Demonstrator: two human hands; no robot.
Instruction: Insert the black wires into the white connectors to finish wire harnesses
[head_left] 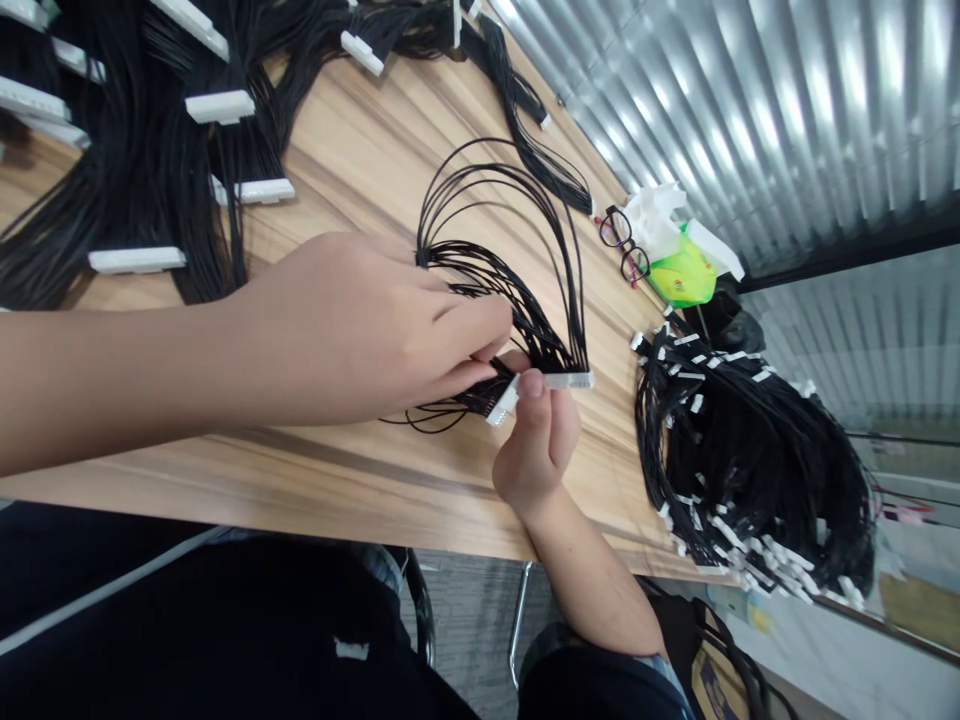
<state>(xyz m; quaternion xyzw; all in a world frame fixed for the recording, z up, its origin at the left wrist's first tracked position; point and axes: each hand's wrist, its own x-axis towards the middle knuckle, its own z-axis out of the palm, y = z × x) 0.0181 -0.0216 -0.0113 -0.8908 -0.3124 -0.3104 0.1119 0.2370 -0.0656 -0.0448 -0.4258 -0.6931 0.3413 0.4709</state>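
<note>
A bundle of thin black wires [510, 215] loops over the wooden table [360, 150] and ends in a long white connector [566, 380]. My left hand [360, 320] lies over the wires with its fingertips pinched on them close to a second white connector [501, 402]. From below, my right hand [536, 445] is closed around that second connector, thumb pressed on its top. The two hands meet at the connector.
A big heap of black harnesses with white connectors [135, 150] covers the table's far left. Another pile of wired small connectors [742, 460] sits at the right edge. Glasses [624, 243] and a green-and-white bag [679, 262] lie beyond it. A corrugated metal wall [750, 110] runs along the right.
</note>
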